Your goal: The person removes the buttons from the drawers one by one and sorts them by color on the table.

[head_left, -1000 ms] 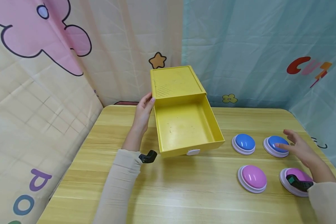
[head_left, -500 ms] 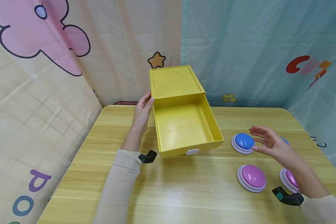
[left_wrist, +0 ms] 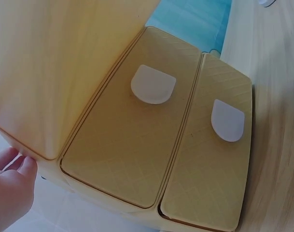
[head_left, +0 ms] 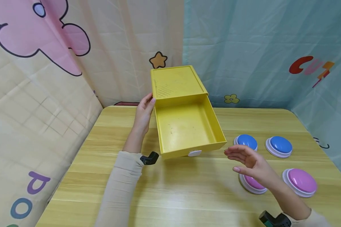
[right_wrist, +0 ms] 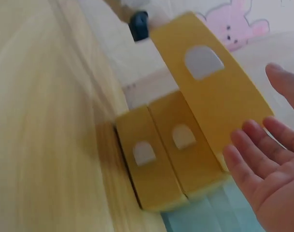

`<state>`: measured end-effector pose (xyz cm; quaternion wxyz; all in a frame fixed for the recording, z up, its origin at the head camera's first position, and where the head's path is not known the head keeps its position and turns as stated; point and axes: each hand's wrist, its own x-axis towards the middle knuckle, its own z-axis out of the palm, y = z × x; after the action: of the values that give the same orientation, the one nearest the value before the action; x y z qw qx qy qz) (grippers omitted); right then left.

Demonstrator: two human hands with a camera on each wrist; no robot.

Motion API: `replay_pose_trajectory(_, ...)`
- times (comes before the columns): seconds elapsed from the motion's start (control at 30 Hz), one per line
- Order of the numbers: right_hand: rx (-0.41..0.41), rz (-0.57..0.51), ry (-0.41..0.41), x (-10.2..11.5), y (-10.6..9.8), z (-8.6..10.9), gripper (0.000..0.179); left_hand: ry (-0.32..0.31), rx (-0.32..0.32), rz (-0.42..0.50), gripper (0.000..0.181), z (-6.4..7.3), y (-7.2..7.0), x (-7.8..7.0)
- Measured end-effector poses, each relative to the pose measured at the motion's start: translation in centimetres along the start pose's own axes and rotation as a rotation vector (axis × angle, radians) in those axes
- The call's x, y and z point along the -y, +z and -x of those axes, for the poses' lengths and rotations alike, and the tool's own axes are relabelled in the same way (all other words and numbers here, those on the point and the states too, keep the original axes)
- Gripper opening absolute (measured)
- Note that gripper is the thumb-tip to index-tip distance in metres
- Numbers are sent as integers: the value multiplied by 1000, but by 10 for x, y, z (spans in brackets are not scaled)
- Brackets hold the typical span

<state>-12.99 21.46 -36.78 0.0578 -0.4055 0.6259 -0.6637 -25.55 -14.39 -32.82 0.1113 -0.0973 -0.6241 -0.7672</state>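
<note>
A yellow drawer cabinet (head_left: pixel 179 82) stands towards the back of the wooden table. Its top drawer (head_left: pixel 187 127) is pulled well out, with nothing inside and a white pull tab (head_left: pixel 194 153) on its front. Below, two lower drawers, the middle one (left_wrist: pixel 127 125) and the bottom one (left_wrist: pixel 209 150), are closed, as the left wrist view shows. My left hand (head_left: pixel 143 115) touches the cabinet's left side near the front top corner. Fingers extended, my right hand (head_left: pixel 250 162) hovers right of the drawer, palm towards it, holding nothing; it partly covers a pink push button (head_left: pixel 253 183).
Two blue push buttons, a left one (head_left: pixel 246 140) and a right one (head_left: pixel 280 145), sit on white bases at the right. Another pink button (head_left: pixel 302 180) lies nearer the table's right side. Printed curtains (head_left: pixel 233 47) hang behind the table (head_left: pixel 187 195).
My right hand has moved left and nearer, from above the right blue button to beside the drawer front. The left hand, cabinet and drawer have stayed put.
</note>
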Motion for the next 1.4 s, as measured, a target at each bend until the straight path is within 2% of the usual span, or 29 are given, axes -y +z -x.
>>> replay_pose_trajectory(0.03,-18,-4,-4,-3,6,-2,48,-1,0,-2,51,0,0,0)
replay_pose_trajectory(0.17,-152,-3,86,-13,32,-8,44,1,-3,0,50,0,1,1)
replay_pose_trajectory(0.27,-241,-26,62,-23,50,-13,41,-3,-5,1,49,0,1,0)
replay_pose_trajectory(0.4,-345,-80,-12,-34,69,-21,36,-7,-8,2,50,-1,1,-1)
replay_pose_trajectory(0.47,-407,-91,-6,-37,77,-26,33,-6,-6,2,50,-1,2,-2)
replay_pose_trajectory(0.63,-529,-49,63,-42,92,-36,23,-1,0,8,49,-1,3,-2)
replay_pose_trajectory(0.8,-644,14,151,-43,97,-44,16,-5,-1,2,50,-2,2,0)
replay_pose_trajectory(0.9,-674,44,165,-43,97,-48,14,-6,2,-1,50,-2,1,1)
replay_pose_trajectory(1.0,-684,51,145,-42,95,-54,13,-8,2,1,50,-2,1,1)
replay_pose_trajectory(1.17,-687,53,106,-41,88,-68,13,-14,-10,1,50,-1,1,0)
replay_pose_trajectory(1.4,-675,91,118,-44,76,-91,16,-16,-24,5,49,0,3,-3)
